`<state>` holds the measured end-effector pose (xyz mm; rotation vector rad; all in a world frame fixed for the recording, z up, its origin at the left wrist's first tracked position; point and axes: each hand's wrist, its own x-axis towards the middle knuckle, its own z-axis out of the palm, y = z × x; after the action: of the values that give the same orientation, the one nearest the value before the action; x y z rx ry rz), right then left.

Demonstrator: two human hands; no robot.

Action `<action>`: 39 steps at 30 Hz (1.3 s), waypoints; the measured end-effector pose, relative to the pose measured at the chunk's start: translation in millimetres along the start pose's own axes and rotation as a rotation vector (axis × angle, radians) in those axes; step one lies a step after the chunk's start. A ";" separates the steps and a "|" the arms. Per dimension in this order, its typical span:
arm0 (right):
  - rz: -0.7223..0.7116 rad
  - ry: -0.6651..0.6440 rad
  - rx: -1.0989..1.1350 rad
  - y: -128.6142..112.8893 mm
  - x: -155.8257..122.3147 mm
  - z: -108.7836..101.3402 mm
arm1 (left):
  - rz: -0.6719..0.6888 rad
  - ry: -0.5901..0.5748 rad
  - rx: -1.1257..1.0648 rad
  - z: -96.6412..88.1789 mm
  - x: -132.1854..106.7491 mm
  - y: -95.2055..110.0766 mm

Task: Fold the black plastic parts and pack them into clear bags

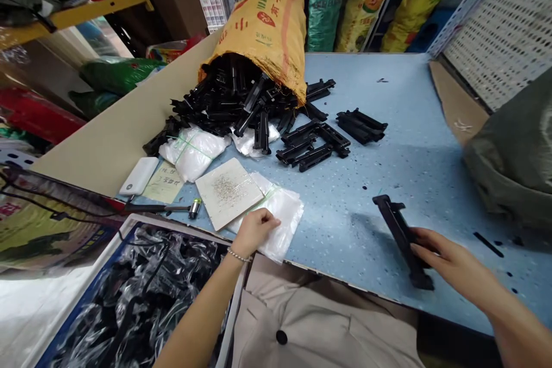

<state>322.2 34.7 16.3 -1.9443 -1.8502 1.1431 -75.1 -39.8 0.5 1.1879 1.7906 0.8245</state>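
Note:
My right hand (444, 259) grips a long black plastic part (403, 241) by its middle, tilted just over the blue tabletop near the front edge. The part has a slot along it and wider ends. Over a stack of thin transparent plastic bags (287, 213), my left hand (254, 230) has its fingers curled in a pinch at the top bag. Part of the stack lies under a pale square tile (228, 192) with brown specks. Several similar black parts (314, 141) lie further back on the table, beside a large heap of them (228, 98).
A yellow woven sack (267, 29) spills the heap. Left are a bundle of bags (194, 152), a white device (138, 176), a paper note (164, 183) and a hammer (172, 207). A bin (142, 287) of bagged black parts stands below. A grey-green bag (513, 149) sits right.

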 end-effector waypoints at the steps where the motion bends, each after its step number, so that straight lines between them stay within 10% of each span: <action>1: -0.009 -0.061 0.193 -14.1 -3.4 9.3 | -0.025 -0.037 -0.076 -4.2 1.2 -0.7; 8: 0.013 -0.705 1.033 -116.3 -18.9 110.2 | -0.090 0.031 -0.289 -7.9 0.7 -6.0; 15: 0.099 -0.793 1.194 -161.9 -8.0 168.7 | -0.063 0.076 -0.546 -4.7 -1.3 -2.0; 25: 0.062 -0.641 1.200 -138.5 3.7 147.2 | 0.146 0.199 -0.217 -24.1 -15.7 7.4; 34: 0.102 -0.657 1.307 -137.4 -0.1 156.4 | 0.050 0.239 -0.602 -5.8 -6.3 8.9; 39: 0.116 -0.592 1.300 -126.6 9.1 149.1 | 0.245 0.236 -0.117 -21.8 -18.2 -2.7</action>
<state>128.7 14.8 -6.3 -0.9638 -0.6374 2.2830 -91.4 -59.5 12.9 1.2924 1.7747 1.2387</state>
